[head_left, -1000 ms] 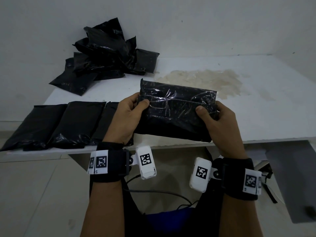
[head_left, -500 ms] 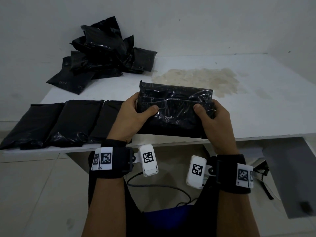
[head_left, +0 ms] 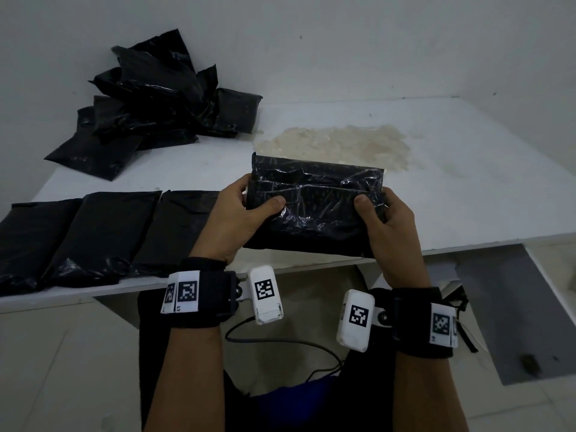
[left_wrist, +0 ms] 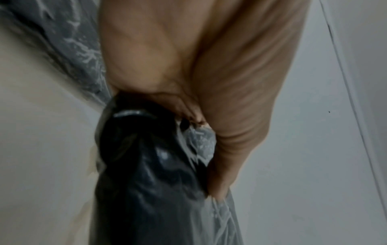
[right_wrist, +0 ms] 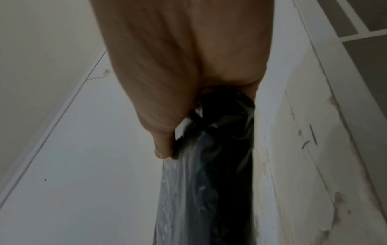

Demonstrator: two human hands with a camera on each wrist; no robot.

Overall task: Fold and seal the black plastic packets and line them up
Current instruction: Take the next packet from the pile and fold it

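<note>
Both hands hold one black plastic packet point(head_left: 314, 210) by its ends above the table's near edge, its top flap folded toward me. My left hand point(head_left: 246, 213) grips the left end, thumb on the front face. The right end sits in my right hand point(head_left: 383, 219), thumb likewise on the front. In the left wrist view the packet point(left_wrist: 146, 174) is pinched between thumb and fingers; the right wrist view shows the packet point(right_wrist: 211, 174) beside the table edge. A row of three sealed packets point(head_left: 93, 235) lies at the left front. A heap of unsealed black packets point(head_left: 156, 101) sits at the back left.
The white table point(head_left: 467, 188) meets a wall at the back. A pile of pale, translucent peeled strips point(head_left: 336, 145) lies just behind the held packet. A cable point(head_left: 280, 341) hangs below the table edge near my body.
The packet has come slightly lower and nearer the table's front edge, and both thumbs have slid down its front face. The flap lies flatter.
</note>
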